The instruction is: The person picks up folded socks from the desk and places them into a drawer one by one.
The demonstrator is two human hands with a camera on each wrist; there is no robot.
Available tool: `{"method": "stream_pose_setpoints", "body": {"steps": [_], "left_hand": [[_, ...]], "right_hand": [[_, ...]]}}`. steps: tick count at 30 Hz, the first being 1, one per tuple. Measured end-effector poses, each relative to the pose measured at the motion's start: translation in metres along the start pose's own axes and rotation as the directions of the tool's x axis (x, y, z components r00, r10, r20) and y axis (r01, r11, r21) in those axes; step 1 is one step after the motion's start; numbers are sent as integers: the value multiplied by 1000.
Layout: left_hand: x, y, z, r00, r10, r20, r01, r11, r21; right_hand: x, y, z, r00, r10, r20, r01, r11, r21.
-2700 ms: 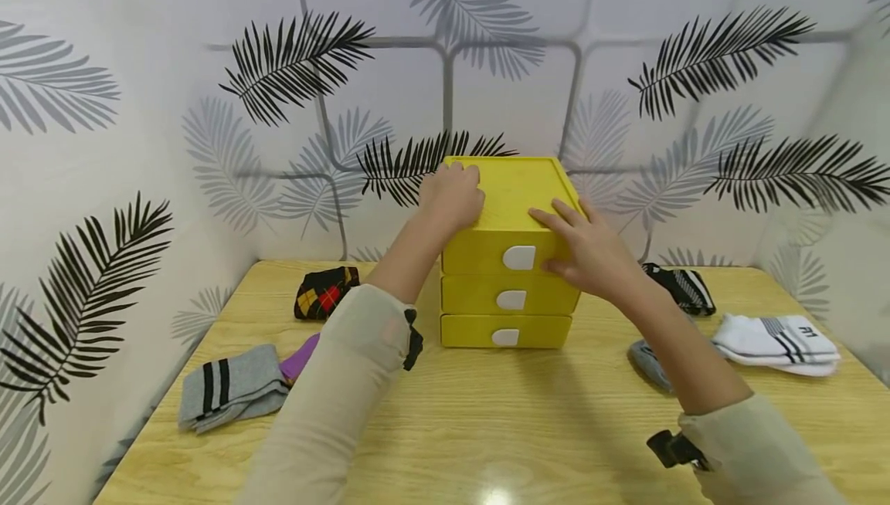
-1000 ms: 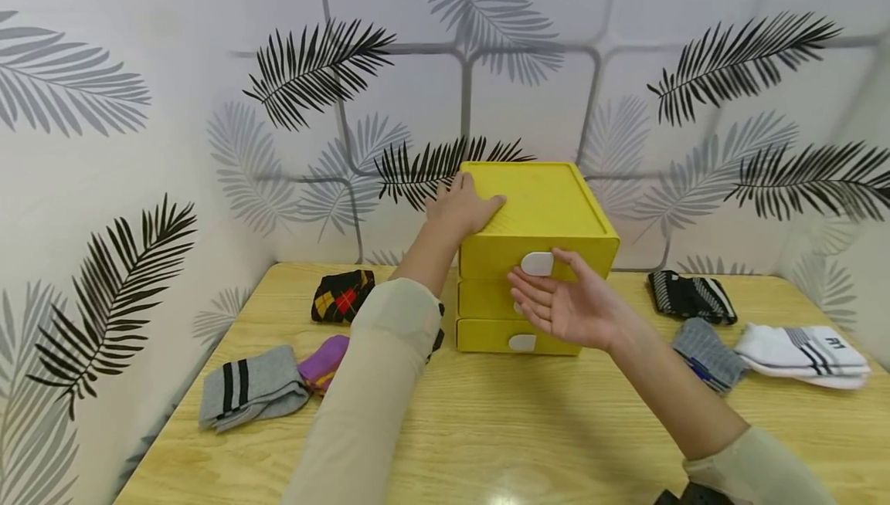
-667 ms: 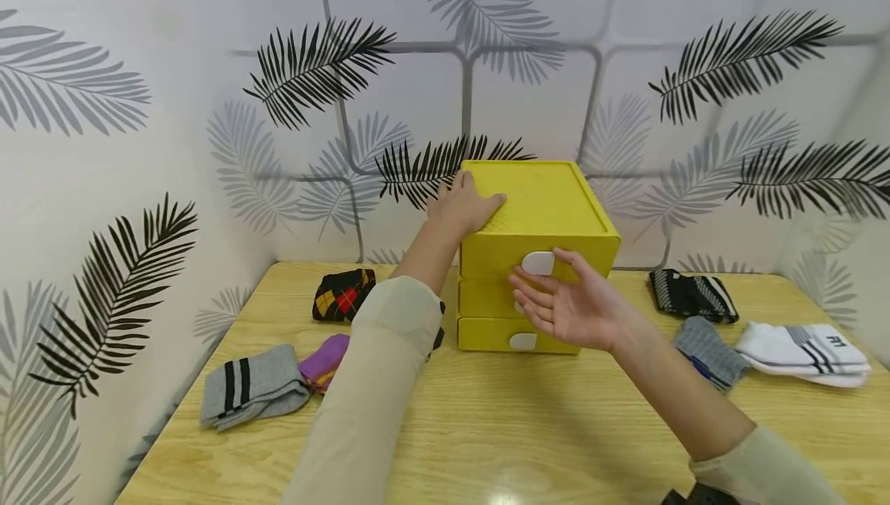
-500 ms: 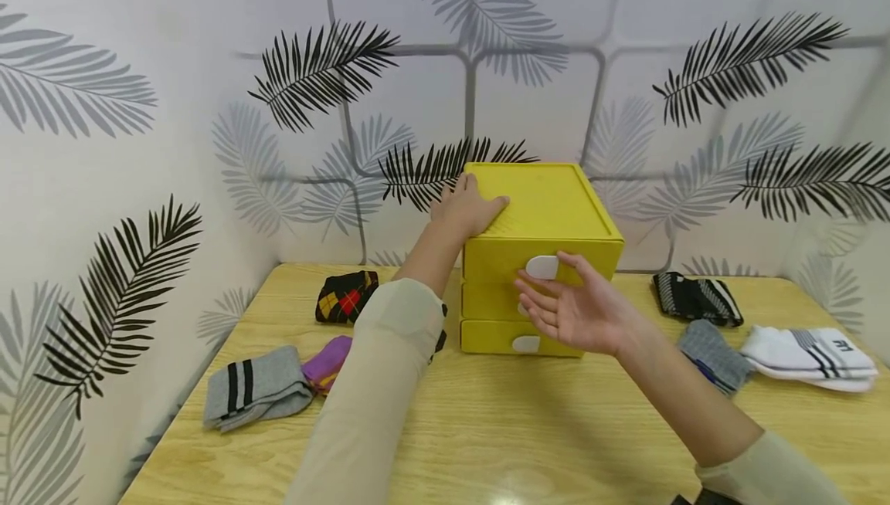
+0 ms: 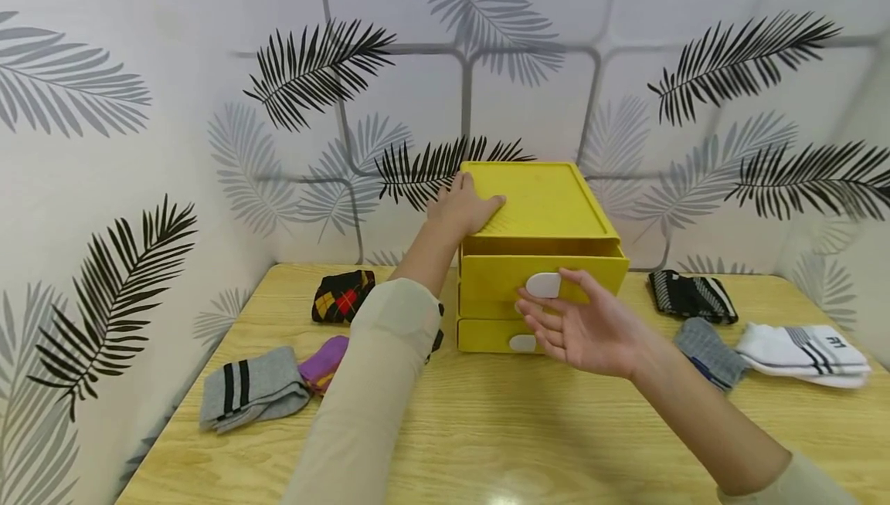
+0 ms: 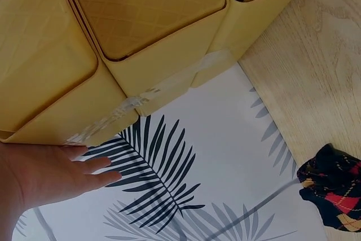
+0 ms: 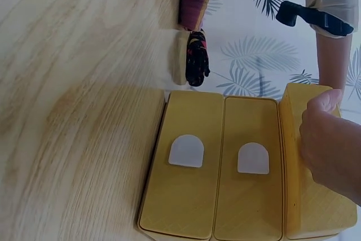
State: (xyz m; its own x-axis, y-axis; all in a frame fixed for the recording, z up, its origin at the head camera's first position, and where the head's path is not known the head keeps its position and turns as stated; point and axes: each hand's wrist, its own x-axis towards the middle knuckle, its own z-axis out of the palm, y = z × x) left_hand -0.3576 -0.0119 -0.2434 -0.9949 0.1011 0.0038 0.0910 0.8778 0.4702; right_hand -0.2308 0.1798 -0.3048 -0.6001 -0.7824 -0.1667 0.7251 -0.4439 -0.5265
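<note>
A yellow drawer cabinet [image 5: 538,200] with three drawers stands against the wall. Its top drawer [image 5: 487,285] is partly pulled out, with a dark gap behind its front. My right hand [image 5: 598,331] holds that drawer's white handle [image 5: 541,285], thumb at the handle's right edge and fingers beneath. In the right wrist view the hand hides this handle, while the two lower drawers [image 7: 194,196] are flush. My left hand [image 5: 459,208] rests on the cabinet's upper left edge, thumb on top. The left wrist view shows its straight fingers [image 6: 93,182] along the cabinet's side.
Left on the wooden table [image 5: 487,428] lie a black argyle sock bundle [image 5: 343,296], purple socks [image 5: 323,362] and grey striped socks [image 5: 253,389]. To the right are black patterned socks [image 5: 691,296], grey socks [image 5: 712,354] and white socks [image 5: 803,354]. A leaf-patterned wall [image 5: 528,103] stands behind.
My right hand has come from the cabinet's top right edge to the top handle and drawn that drawer toward me. My left hand's fingers have straightened along the cabinet's side.
</note>
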Motion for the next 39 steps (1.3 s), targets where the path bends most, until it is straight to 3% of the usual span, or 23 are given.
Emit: {"method": "stream_pose_setpoints", "body": {"steps": [20, 39], "left_hand": [[0, 1, -3, 1000, 1, 13, -1, 1000, -2], [-4, 1, -4, 1000, 13, 10, -12, 1000, -26]], "right_hand": [[-25, 26, 8, 994, 49, 98, -48, 999, -9], [-49, 48, 17, 993, 75, 94, -79, 996, 34]]}}
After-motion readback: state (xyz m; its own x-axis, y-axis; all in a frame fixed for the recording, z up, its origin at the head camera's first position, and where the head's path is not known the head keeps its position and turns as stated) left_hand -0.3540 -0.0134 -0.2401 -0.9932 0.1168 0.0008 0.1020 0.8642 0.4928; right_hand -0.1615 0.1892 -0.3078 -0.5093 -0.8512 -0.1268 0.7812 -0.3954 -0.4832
